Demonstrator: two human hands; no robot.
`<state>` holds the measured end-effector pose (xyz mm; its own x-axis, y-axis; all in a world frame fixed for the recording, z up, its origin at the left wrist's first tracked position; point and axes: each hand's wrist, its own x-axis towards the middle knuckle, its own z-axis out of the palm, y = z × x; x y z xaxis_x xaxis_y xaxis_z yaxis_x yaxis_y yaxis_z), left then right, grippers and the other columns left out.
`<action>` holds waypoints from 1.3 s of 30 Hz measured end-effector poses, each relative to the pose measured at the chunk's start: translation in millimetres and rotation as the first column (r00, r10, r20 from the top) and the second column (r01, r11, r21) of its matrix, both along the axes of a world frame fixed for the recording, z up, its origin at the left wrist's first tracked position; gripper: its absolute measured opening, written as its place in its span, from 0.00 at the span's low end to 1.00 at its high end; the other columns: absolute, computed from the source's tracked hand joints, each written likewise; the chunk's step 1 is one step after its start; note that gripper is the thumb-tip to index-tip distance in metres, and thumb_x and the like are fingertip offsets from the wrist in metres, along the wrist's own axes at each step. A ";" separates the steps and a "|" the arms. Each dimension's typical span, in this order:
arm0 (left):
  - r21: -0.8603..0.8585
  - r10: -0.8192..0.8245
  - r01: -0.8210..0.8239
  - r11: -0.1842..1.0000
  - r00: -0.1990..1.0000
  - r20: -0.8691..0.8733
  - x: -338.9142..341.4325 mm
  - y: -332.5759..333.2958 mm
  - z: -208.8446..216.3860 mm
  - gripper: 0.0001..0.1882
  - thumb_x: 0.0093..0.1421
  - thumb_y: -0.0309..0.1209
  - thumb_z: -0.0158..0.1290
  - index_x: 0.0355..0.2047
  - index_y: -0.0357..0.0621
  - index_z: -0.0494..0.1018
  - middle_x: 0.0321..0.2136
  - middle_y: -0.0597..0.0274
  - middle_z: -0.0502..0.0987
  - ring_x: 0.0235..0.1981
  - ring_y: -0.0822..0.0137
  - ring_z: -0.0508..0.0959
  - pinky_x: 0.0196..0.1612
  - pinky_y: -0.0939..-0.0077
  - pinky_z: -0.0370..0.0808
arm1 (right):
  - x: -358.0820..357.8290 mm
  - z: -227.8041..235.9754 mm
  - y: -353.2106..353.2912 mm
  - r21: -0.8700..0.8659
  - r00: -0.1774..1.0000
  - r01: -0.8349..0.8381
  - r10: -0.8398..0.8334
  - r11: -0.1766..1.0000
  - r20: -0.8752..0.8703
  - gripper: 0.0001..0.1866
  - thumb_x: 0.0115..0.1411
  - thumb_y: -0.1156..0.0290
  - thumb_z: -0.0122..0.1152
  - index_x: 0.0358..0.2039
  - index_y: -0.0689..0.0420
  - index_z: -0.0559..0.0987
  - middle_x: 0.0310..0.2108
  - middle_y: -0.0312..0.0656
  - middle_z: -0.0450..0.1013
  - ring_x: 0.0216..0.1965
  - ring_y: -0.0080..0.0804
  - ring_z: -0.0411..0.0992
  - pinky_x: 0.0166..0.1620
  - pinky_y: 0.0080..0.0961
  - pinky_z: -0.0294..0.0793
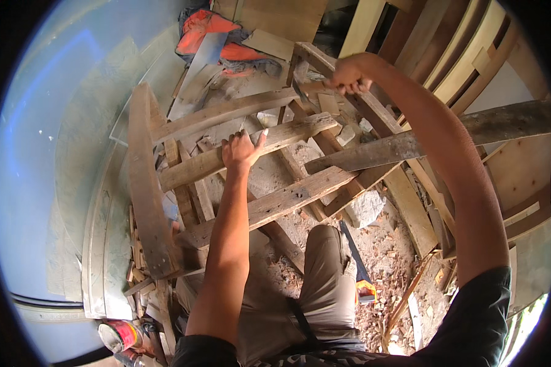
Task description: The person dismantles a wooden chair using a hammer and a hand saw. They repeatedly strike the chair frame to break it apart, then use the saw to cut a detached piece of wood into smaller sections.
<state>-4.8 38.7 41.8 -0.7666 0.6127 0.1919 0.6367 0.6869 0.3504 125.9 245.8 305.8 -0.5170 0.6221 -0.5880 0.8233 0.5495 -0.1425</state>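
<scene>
The left hand (242,150) lies flat, palm down with fingers spread, on the weathered grey-brown wooden rung (251,150) that runs across the middle of a rough ladder-like frame of planks; it presses on the rung rather than closing round it. The right hand (349,76) is raised further up and is closed in a fist around the handle of a dark metal hammer (300,92), whose head sits just beside the upper wooden crosspiece (226,111) of the frame. Both bare forearms come in from the lower edge, out of black sleeves.

The rung under the left hand joins a long worn wooden side rail (144,183) on the left, and below it another cracked wooden rung (275,205) crosses the frame near the person's knee in khaki trousers (324,275). To the right, a grey weathered plank (434,137) slants across beneath the right forearm.

Under the frame the ground (392,244) is strewn with wood chips, rubble and offcuts. A handsaw with an orange and blue handle (361,272) lies on it just right of the knee. An orange cloth bundle (211,30) sits at the top, beyond the frame, and a red and white tin can (121,336) stands at the lower left, near a stack of thin wooden slats.
</scene>
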 end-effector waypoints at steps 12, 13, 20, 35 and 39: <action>-0.028 -0.064 0.066 0.997 0.996 0.056 3.8 1.6 -2.3 0.47 0.61 0.72 0.34 0.50 0.38 0.76 0.44 0.43 0.81 0.49 0.49 0.80 0.62 0.54 0.65 | -7.0 -103.9 20.3 0.214 0.968 -0.231 0.203 0.949 0.146 0.25 0.68 0.51 0.53 0.24 0.61 0.75 0.21 0.41 0.70 0.18 0.28 0.66 0.19 0.28 0.66; -0.029 -0.077 0.079 0.996 0.994 0.074 9.9 -0.1 -6.5 0.47 0.61 0.72 0.33 0.50 0.38 0.76 0.44 0.42 0.81 0.49 0.49 0.80 0.62 0.54 0.65 | -5.3 -103.3 25.1 0.117 0.981 -0.111 0.090 0.987 0.172 0.26 0.68 0.50 0.54 0.23 0.60 0.75 0.21 0.40 0.70 0.17 0.28 0.66 0.18 0.29 0.64; -0.087 -0.073 0.088 0.992 0.983 0.166 8.6 8.5 10.6 0.49 0.60 0.74 0.36 0.54 0.38 0.74 0.49 0.41 0.78 0.55 0.47 0.76 0.57 0.52 0.71 | -29.8 -42.8 25.0 0.275 0.919 0.041 0.072 0.960 -0.388 0.26 0.69 0.52 0.51 0.27 0.64 0.77 0.20 0.45 0.70 0.20 0.32 0.69 0.18 0.39 0.67; -0.039 -0.047 0.052 0.998 0.994 0.099 15.0 15.2 -2.6 0.49 0.60 0.74 0.33 0.49 0.38 0.77 0.45 0.44 0.81 0.49 0.49 0.79 0.61 0.55 0.65 | -35.6 -45.5 51.6 0.290 0.961 -0.116 0.182 0.950 -0.209 0.20 0.64 0.63 0.47 0.27 0.68 0.78 0.24 0.55 0.73 0.15 0.38 0.70 0.18 0.32 0.71; -0.039 -0.014 0.017 0.999 0.998 0.066 -2.4 6.6 7.2 0.49 0.60 0.74 0.33 0.49 0.38 0.78 0.45 0.43 0.80 0.49 0.50 0.79 0.62 0.56 0.64 | -18.5 -110.7 -7.2 0.828 0.768 0.045 0.510 0.559 -0.386 0.17 0.65 0.65 0.48 0.32 0.65 0.81 0.22 0.48 0.76 0.19 0.35 0.73 0.24 0.32 0.74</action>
